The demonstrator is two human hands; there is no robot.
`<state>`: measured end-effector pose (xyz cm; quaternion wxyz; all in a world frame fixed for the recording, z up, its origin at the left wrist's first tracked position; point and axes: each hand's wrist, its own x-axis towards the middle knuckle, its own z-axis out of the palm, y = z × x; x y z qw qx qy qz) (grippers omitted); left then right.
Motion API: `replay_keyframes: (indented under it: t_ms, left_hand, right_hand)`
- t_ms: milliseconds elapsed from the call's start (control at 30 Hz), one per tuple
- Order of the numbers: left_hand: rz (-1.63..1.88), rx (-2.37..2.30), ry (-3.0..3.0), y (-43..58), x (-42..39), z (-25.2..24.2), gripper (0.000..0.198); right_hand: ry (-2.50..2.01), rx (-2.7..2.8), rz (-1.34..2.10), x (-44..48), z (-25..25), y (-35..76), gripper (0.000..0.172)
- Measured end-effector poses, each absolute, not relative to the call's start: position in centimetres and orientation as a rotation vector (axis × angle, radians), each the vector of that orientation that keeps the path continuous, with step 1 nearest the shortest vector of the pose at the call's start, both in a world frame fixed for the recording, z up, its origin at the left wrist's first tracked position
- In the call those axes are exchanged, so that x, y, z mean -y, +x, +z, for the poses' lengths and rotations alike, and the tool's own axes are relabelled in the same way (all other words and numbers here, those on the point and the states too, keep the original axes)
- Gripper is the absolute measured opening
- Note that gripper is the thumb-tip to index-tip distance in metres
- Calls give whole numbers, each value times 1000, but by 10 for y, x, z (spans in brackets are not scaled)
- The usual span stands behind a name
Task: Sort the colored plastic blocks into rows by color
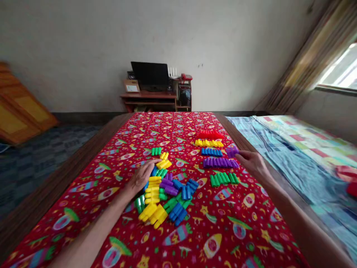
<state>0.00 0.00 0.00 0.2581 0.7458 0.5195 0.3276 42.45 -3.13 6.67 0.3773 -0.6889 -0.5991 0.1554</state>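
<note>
Ribbed plastic blocks in several colours lie on a red patterned cloth. At the pile's left edge rests my left hand, fingers stretched toward a yellow block and partly covering a blue block. Its fingertips look open, with nothing visibly gripped. On the right, my right hand pinches a purple block beside the blue row and just above the right end of the purple row. Farther off lie a yellow row and a red row; a green row is nearest me.
The red cloth covers a long table with brown side edges. To the right is a bed with a blue and patchwork cover. A desk with a monitor stands by the far wall, and a wooden cabinet at left.
</note>
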Motion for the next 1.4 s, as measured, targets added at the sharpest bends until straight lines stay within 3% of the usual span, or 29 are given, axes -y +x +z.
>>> replay_keyframes:
  t_ms: [233, 667, 867, 1067, 1400]
  left_hand:
    - [959, -1392, 2039, -4, -7, -12, 70]
    - [910, -1396, 2048, 4, 3, 6, 66]
    - [905, -1403, 2048, 4, 4, 7, 67]
    - [901, -1402, 2071, 4, 3, 7, 64]
    - [894, -1424, 2070, 4, 4, 7, 64]
  right_hand:
    - [-1877, 1551, 550, 35, 45, 453, 45]
    - [-1862, 1733, 202, 24, 29, 446, 53]
    - [-1829, 1810, 288, 23, 23, 455, 49]
    - [-1735, 1800, 324, 24, 23, 452, 58]
    - [-1683, 1949, 175, 27, 22, 452, 51]
